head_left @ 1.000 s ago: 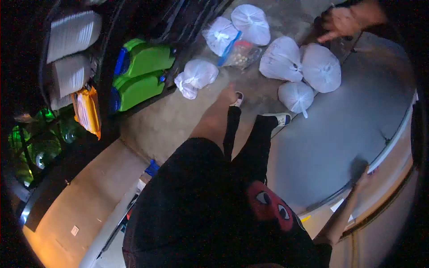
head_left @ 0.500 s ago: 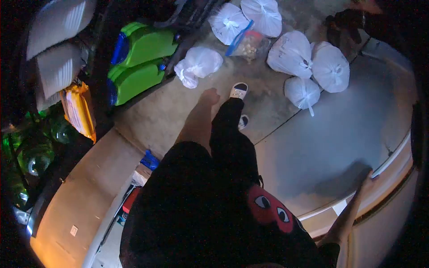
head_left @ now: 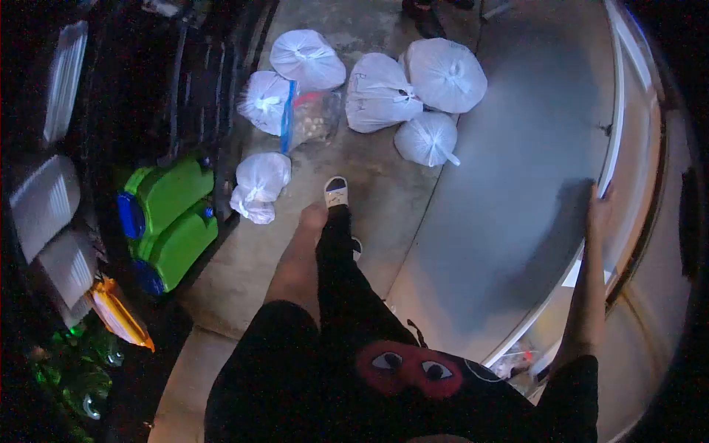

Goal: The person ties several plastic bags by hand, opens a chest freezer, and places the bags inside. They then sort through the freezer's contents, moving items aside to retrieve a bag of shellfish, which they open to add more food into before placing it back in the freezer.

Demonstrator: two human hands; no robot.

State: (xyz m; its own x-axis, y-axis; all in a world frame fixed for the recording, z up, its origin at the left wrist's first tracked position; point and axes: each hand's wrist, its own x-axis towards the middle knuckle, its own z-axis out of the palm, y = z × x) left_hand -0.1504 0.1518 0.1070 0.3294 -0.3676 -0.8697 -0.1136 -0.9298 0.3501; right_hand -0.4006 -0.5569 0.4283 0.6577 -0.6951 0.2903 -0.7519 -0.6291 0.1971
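My right hand [head_left: 600, 210] is closed round the white edge [head_left: 611, 159] of a large grey panel [head_left: 517, 184], with the arm stretched out at the right. My left hand [head_left: 314, 215] hangs low beside a light shoe [head_left: 336, 193], its fingers curled in and nothing visible in it. Nearest to it on the concrete floor lies a small tied white bag [head_left: 262, 179]. Further off are several larger tied white bags [head_left: 380, 92] and a clear zip bag [head_left: 314, 120] with a blue top strip and pale pieces inside.
Green containers with blue parts [head_left: 177, 214] stand at the left, beside an orange package [head_left: 118, 314] and green bottles [head_left: 88, 384]. Dark shoes of another person [head_left: 427, 21] are at the top. Plastic-wrapped items [head_left: 517, 362] show past the panel's lower edge.
The view has turned, so the bags and green containers appear further left and lower. My right hand remains at the white edge, and more of the things behind it show.
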